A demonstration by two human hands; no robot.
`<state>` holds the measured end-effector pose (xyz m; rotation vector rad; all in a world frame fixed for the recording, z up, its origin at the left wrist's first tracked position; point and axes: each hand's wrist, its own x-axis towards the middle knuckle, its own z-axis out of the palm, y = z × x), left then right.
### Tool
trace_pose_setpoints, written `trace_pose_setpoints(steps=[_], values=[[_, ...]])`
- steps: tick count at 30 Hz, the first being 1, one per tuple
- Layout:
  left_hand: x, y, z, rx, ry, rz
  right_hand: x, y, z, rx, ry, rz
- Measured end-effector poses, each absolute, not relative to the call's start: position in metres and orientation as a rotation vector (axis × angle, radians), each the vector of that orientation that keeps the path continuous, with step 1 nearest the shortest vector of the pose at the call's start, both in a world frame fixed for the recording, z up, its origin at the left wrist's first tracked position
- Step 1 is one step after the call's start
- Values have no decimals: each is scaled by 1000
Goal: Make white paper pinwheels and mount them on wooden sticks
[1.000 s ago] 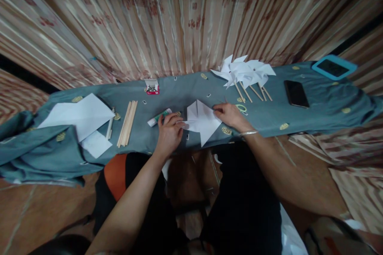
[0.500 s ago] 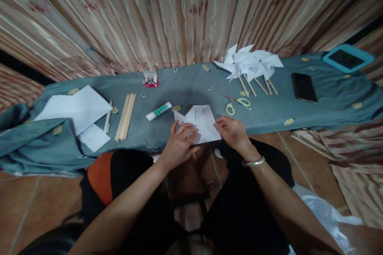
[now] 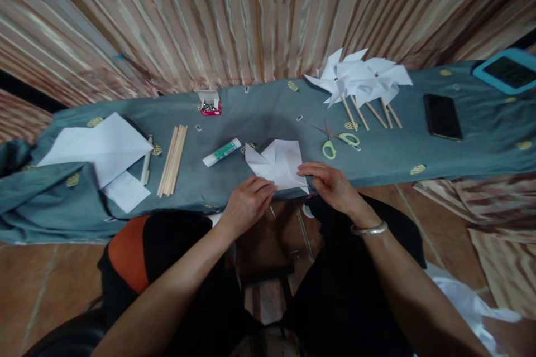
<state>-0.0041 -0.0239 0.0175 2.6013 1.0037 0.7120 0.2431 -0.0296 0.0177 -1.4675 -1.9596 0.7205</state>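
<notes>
Grey-green cloth [image 3: 268,114] underlies everything — our left hand [image 3: 249,201] pinches the folded paper [image 3: 282,160], probably steadying it; our right hand [image 3: 329,185] touches its edge, grip unclear.

The folded paper [image 3: 281,166] lay at the near edge of the grey patterned cloth [image 3: 259,114]. The left hand [image 3: 249,203] pinched its near edge; the right hand [image 3: 329,183] rested fingertips on its right edge. To the left of the folded paper, in order, were a glue stick [image 3: 221,152], a row of wooden rods [image 3: 172,160], a pen [image 3: 146,164] and white sheets [image 3: 100,148]. Beyond it, leftward, stood an uncovered box [image 3: 211,106] of small metal pieces. To its right lay scissors [image 3: 330,135], blades spread; farther beyond were overlapping pinwheels [image 3: 352,75]. Well to its right lay a phone [image 3: 443,116].
</notes>
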Motion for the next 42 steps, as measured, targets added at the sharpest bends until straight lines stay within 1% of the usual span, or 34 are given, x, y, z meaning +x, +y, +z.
trace_pose_setpoints(steps=[5, 9, 13, 19, 28, 38, 42], values=[[-5, -23, 17, 2553, 1018, 722, 238, -30, 22, -1453, -1799, 903], [-4, -24, 18, 2572, 986, 736, 231, -26, 26, -1333, -1620, 1104], [-3, -24, 19, 2584, 957, 755, 223, -20, 25, -1260, -1491, 1168], [1, -26, 19, 2594, 975, 741, 211, -11, 18, -1305, -1440, 1049], [1, -26, 21, 2574, 975, 785, 198, -7, 16, -1549, -1605, 752], [-1, -27, 22, 2497, 1038, 805, 192, -4, 15, -1615, -1721, 620], [0, -27, 22, 2513, 982, 781, 191, -5, 15, -1623, -1743, 599]])
